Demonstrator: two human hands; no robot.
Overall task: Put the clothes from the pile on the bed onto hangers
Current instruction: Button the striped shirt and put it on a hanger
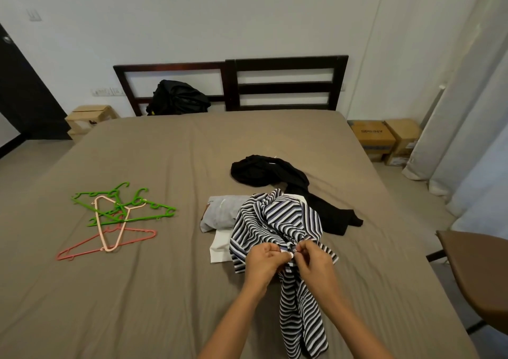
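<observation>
A black-and-white striped shirt (pixel 277 221) is bunched up over the bed, its tail hanging toward me. My left hand (pixel 264 259) and my right hand (pixel 312 259) both pinch its fabric close together, at what looks like a small button. Under and behind it lie a grey folded garment (pixel 220 213), a white one (pixel 220 246) and a black garment (pixel 275 172). Several plastic hangers lie tangled to the left: green ones (pixel 123 207), a pale pink one (pixel 110 221) and a red one (pixel 107 244).
The brown bed sheet (pixel 165 152) covers a wide bed with a dark wooden headboard (pixel 286 84). A black bag (pixel 176 97) leans on it. Cardboard boxes (pixel 384 139) and curtains stand right, a brown chair (pixel 478 270) near right, a stool (pixel 88 117) left.
</observation>
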